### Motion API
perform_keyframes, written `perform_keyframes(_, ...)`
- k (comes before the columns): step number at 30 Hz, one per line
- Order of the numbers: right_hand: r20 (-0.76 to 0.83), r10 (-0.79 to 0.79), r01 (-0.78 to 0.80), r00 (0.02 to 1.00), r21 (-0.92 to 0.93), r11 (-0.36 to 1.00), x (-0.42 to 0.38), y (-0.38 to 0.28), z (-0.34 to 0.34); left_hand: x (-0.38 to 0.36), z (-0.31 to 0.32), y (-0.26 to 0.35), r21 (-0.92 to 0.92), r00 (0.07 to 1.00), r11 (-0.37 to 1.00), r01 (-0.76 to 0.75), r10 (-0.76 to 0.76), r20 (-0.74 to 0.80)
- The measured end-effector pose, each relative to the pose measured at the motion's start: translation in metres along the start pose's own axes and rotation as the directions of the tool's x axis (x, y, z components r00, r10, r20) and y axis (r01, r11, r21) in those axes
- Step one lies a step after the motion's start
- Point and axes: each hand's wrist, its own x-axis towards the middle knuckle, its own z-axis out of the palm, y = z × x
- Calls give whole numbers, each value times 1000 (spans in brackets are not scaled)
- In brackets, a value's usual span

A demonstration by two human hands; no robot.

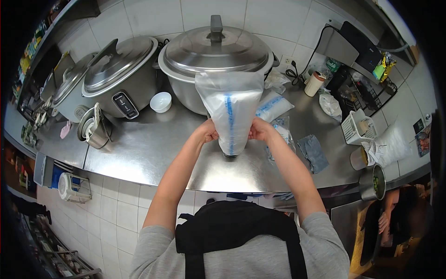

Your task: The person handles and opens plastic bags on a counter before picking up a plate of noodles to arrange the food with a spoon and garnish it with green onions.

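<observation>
Evidently, both hands (209,131) hold a translucent bag (239,114), contents indistinct.

- A large lidded cooker (213,53) stands against a white tiled wall (153,16).
- Beside it, a gray cooker (123,81) bears a dark control panel (125,104); a white bowl (160,102) sits in front.
- A blue-gray cloth (313,153) lies folded on the steel counter (130,144), a white basket (358,129) farther right.
- A white stool (71,187) stands on floor tiles (109,218).
</observation>
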Motion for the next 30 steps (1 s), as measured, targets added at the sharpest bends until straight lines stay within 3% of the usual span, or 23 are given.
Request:
perform_keyframes(2,-3,105,-105,994,3,994,8,16,-7,15,-11,-17,-8,999,1000,27,-26,37)
perform_keyframes(4,34,83,-85,996,47,995,9,29,-15,26,-24,-36,-220,991,967,132,-124,51)
perform_keyframes(5,69,59,-66,996,93,993,9,36,-19,25,-27,-43,-223,992,966,128,-120,47)
perform_keyframes(6,73,60,-66,996,89,994,5,43,-18,19,-26,-49,-402,996,911,93,-79,51)
perform_keyframes(7,124,-34,-2,992,278,961,0,51,-17,11,-24,-55,-566,998,822,60,-38,50)
perform_keyframes(8,154,-139,54,978,460,886,-5,57,-17,2,-22,-62,-566,998,823,56,-33,51)
perform_keyframes(9,153,-141,56,978,459,887,-17,62,-13,-13,-20,-69,-730,993,679,80,10,118)
perform_keyframes(10,132,-162,57,978,575,816,-33,64,-3,-27,-17,-75,-856,983,504,118,63,173)
perform_keyframes(11,109,-176,55,978,682,729,-43,68,4,-37,-10,-81,-857,984,502,118,58,170)
perform_keyframes(13,131,-227,73,965,695,715,-47,85,13,-51,11,-98,-969,973,246,33,212,88)
perform_keyframes(16,167,-319,117,933,696,709,-38,94,16,-52,23,-112,-978,962,204,-27,271,29)
perform_keyframes(17,182,-350,134,919,689,712,-35,96,15,-52,23,-113,-979,963,202,-26,269,30)
perform_keyframes(19,156,-338,151,928,673,724,-33,94,14,-53,20,-115,-900,929,418,-121,368,46)
perform_keyframes(20,128,-329,169,936,655,736,-32,94,14,-52,19,-116,-901,929,418,-120,368,47)
perform_keyframes(22,79,-318,202,945,624,755,-35,88,19,-52,18,-119,-701,883,650,-293,465,63)
perform_keyframes(26,-56,-356,340,933,464,818,-28,95,14,-54,28,-126,-620,915,708,-337,402,-39)
perform_keyframes(30,-149,-378,404,914,434,805,-28,106,18,-50,23,-130,-574,920,726,-378,366,-142)
